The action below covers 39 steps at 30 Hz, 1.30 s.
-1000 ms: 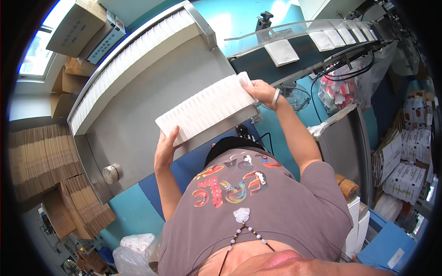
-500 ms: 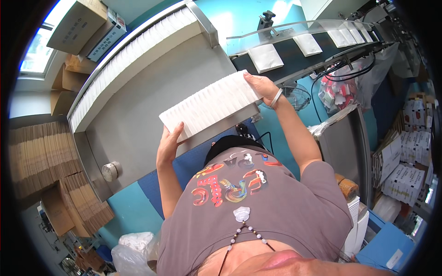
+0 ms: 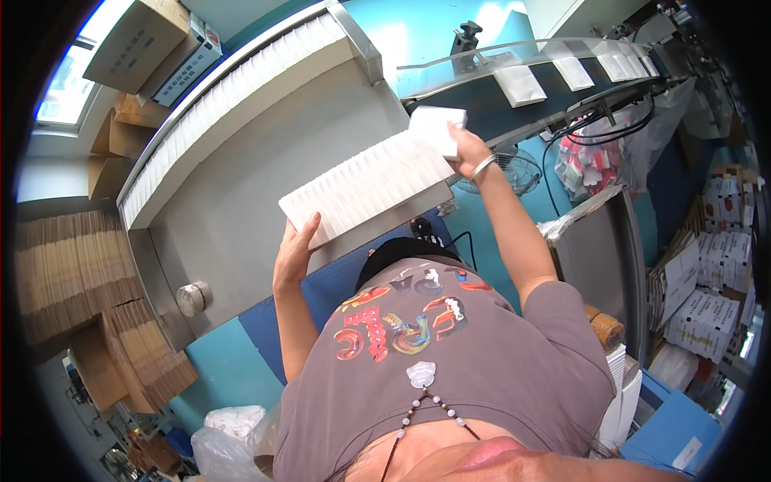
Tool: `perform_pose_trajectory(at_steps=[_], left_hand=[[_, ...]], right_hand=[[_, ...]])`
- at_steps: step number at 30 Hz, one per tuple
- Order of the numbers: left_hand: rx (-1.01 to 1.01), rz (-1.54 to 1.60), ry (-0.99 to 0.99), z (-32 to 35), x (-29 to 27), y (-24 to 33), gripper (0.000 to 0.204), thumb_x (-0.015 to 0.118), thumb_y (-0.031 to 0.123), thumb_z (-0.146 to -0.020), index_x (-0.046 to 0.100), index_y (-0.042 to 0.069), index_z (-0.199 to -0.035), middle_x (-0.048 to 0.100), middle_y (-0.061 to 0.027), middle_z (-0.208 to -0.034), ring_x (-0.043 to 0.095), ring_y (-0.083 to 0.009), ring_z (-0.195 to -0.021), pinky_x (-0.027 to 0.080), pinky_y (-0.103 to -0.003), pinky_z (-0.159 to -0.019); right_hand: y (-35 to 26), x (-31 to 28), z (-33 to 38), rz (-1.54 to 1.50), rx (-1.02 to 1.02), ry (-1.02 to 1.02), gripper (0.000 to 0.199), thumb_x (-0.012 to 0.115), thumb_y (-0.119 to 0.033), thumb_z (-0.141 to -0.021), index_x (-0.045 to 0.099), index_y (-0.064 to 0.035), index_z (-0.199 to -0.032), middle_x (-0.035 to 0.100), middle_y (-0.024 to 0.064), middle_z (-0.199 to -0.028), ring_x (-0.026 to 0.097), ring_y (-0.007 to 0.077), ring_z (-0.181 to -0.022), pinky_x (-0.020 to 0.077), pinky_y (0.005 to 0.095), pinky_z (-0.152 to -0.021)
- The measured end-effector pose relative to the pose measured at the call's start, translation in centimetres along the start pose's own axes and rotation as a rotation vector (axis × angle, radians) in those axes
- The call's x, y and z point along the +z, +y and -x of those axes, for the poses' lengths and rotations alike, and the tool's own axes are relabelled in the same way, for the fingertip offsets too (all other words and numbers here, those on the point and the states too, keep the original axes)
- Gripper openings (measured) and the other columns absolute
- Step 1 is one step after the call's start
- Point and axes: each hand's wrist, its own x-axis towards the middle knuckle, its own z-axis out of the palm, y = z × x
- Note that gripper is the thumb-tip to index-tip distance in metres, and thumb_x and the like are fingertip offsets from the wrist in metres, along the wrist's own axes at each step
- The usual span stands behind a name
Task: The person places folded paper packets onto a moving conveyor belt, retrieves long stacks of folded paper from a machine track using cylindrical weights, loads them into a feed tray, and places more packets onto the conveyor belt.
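Observation:
A long row of white folded paper packs [image 3: 361, 181] stands on edge along the near side of a metal tray table [image 3: 265, 145]. My left hand [image 3: 295, 251] braces the row's left end, its thumb on top and the other fingers partly hidden. At the right end, my right hand [image 3: 467, 151] grips a single white paper pack [image 3: 436, 128], slightly blurred and tilted over the last packs of the row. Just beyond that hand is the left end of a dark conveyor belt [image 3: 470, 116], carrying several similar packs [image 3: 520, 86].
A curved row of white packs [image 3: 233, 84] lines the table's far wall. A round knob [image 3: 193, 299] sits at its left. Stacked flat cardboard [image 3: 72, 265] stands farther left. A fan [image 3: 514, 170] and a clear bag of coloured scraps [image 3: 594, 165] are right of my right forearm.
My right hand has come off the row's right end and now holds a separate pack there. The pack nearest the belt's left end is gone from its spot; others appear slightly farther left.

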Motion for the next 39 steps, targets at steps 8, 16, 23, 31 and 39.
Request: perform_pose_trajectory(at_steps=[8,16,23,31,39], left_hand=[[-0.004,-0.026,0.008,-0.6,1.0,0.0,0.073,0.062,0.034,-0.088,0.025,0.0,-0.142,0.041,-0.0148,-0.138,0.037,-0.0249,-0.129,0.029,-0.037,-0.106],[-0.012,-0.009,-0.003,-0.5,1.4,0.3,0.074,0.062,0.034,-0.088,0.024,-0.001,-0.141,0.039,-0.0154,-0.139,0.036,-0.0254,-0.129,0.027,-0.037,-0.107],[0.005,0.004,-0.015,-0.5,1.9,0.5,0.074,0.061,0.033,-0.089,0.023,-0.002,-0.141,0.038,-0.0159,-0.14,0.033,-0.0255,-0.131,0.026,-0.036,-0.108],[-0.016,-0.01,-0.023,-1.0,1.7,0.2,0.073,0.062,0.032,-0.089,0.023,-0.001,-0.141,0.038,-0.0163,-0.14,0.034,-0.0256,-0.131,0.026,-0.036,-0.108],[-0.025,0.003,0.046,-0.7,2.3,-0.5,0.069,0.051,0.041,-0.092,0.024,0.002,-0.143,0.04,-0.0157,-0.136,0.043,-0.0274,-0.123,0.04,-0.04,-0.098]], right_hand=[[-0.7,2.3,3.2,0.333,0.002,-0.23,0.053,0.064,-0.038,-0.087,0.058,0.0074,-0.112,0.065,0.0112,-0.103,0.064,0.0138,-0.089,0.0525,0.0261,-0.076],[0.2,0.8,1.3,0.769,-0.058,-0.058,0.032,0.059,-0.026,-0.09,0.061,0.0024,-0.104,0.065,0.0074,-0.094,0.063,0.0142,-0.08,0.0521,0.0302,-0.069],[-0.3,1.7,2.6,0.265,0.031,-0.258,0.049,0.056,-0.038,-0.092,0.054,0.0048,-0.116,0.062,0.0118,-0.11,0.061,0.0178,-0.099,0.0491,0.0307,-0.088],[-0.4,3.0,3.8,0.582,-0.067,-0.212,0.033,0.058,-0.026,-0.092,0.061,0.0009,-0.11,0.066,0.0064,-0.096,0.061,0.0101,-0.083,0.0491,0.0252,-0.074],[1.0,2.5,2.2,0.658,-0.17,-0.074,0.027,0.057,-0.02,-0.091,0.062,-0.0009,-0.109,0.066,0.0062,-0.095,0.059,0.0089,-0.083,0.0489,0.0256,-0.073]])
